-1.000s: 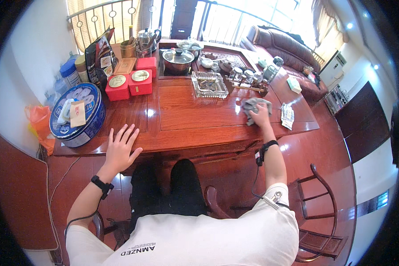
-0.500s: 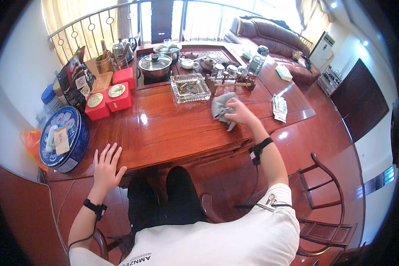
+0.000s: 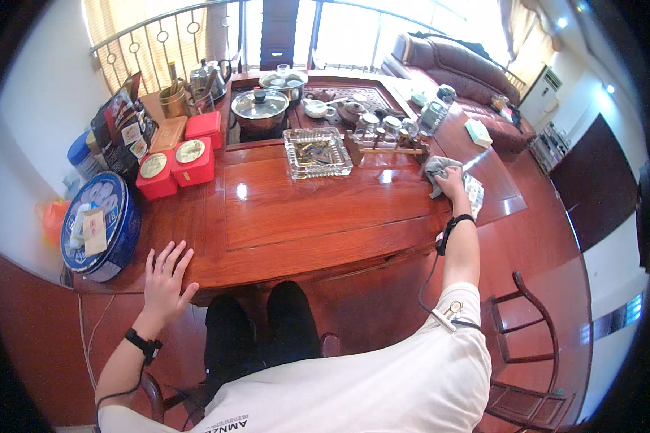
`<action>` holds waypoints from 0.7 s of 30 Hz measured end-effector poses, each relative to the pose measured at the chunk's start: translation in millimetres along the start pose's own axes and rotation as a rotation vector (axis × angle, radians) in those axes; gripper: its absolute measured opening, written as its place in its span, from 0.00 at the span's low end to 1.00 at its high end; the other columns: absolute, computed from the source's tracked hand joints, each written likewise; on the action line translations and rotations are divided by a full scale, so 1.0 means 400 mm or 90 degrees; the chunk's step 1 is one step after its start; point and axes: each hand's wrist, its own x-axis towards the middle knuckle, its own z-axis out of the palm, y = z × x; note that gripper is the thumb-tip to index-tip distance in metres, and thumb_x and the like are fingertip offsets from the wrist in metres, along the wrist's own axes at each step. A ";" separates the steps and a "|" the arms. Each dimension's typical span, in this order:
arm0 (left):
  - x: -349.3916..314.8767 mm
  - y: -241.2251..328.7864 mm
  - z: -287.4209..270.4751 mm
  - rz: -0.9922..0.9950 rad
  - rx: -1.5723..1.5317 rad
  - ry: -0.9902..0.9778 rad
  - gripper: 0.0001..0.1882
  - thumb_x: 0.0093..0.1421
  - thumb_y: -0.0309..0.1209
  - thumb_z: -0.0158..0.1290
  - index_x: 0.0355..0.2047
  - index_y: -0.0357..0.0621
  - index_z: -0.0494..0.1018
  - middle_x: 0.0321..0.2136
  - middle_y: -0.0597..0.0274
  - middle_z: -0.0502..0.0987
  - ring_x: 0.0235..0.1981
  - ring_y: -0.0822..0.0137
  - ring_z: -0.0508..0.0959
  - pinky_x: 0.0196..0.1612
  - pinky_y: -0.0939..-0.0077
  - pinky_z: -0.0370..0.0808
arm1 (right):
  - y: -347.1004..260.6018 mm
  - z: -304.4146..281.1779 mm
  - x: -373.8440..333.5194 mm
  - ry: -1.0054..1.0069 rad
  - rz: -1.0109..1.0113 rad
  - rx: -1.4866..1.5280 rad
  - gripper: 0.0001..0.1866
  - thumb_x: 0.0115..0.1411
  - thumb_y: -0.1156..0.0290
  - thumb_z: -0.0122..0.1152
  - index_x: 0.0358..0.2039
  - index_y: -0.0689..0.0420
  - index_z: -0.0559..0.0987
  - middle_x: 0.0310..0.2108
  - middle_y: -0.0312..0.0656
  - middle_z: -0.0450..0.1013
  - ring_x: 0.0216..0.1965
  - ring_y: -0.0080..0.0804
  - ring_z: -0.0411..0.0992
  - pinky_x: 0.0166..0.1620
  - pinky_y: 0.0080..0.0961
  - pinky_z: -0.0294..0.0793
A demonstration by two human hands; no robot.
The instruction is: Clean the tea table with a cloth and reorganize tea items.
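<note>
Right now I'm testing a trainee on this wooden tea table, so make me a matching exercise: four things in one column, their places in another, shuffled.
Things:
1. grey crumpled cloth
2. square clear glass ashtray
3. round blue tin
4. left hand

Places:
A. table's left end
B. flat on the near table edge
C. under the right hand, table's right end
D. middle of the table, far side

Pairs: 1-C, 2-D, 3-A, 4-B

A round blue biscuit tin [image 3: 97, 224] is sitting at nine o'clock; two red square boxes with gold discs [image 3: 175, 164] and a dark upright pouch [image 3: 123, 133] are standing toward ten o'clock.
</note>
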 end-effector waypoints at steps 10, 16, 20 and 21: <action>0.003 -0.006 0.004 0.012 -0.009 0.014 0.32 0.62 0.49 0.46 0.63 0.47 0.61 0.64 0.56 0.60 0.65 0.52 0.57 0.66 0.43 0.45 | -0.078 -0.048 -0.073 -0.093 0.024 -0.085 0.36 0.53 0.55 0.60 0.56 0.69 0.70 0.61 0.61 0.59 0.65 0.51 0.54 0.67 0.33 0.54; 0.001 -0.001 0.017 0.012 -0.010 0.040 0.32 0.63 0.49 0.45 0.63 0.48 0.61 0.64 0.57 0.60 0.65 0.53 0.57 0.66 0.44 0.45 | -0.073 -0.134 -0.186 -0.172 -0.005 -0.146 0.34 0.49 0.49 0.63 0.47 0.65 0.78 0.51 0.64 0.69 0.59 0.55 0.62 0.61 0.35 0.63; -0.004 -0.004 0.030 0.015 -0.001 0.058 0.32 0.63 0.49 0.46 0.63 0.48 0.61 0.64 0.57 0.60 0.65 0.54 0.58 0.66 0.43 0.46 | -0.150 -0.153 -0.324 -0.112 -0.093 -0.051 0.29 0.46 0.51 0.67 0.38 0.66 0.81 0.45 0.60 0.74 0.52 0.51 0.70 0.55 0.37 0.69; -0.008 -0.004 0.028 0.014 0.006 0.067 0.31 0.63 0.48 0.46 0.63 0.48 0.61 0.63 0.57 0.60 0.65 0.54 0.58 0.66 0.43 0.46 | -0.192 -0.171 -0.355 -0.153 -0.111 -0.046 0.28 0.48 0.53 0.67 0.39 0.66 0.81 0.45 0.57 0.72 0.51 0.50 0.69 0.55 0.36 0.68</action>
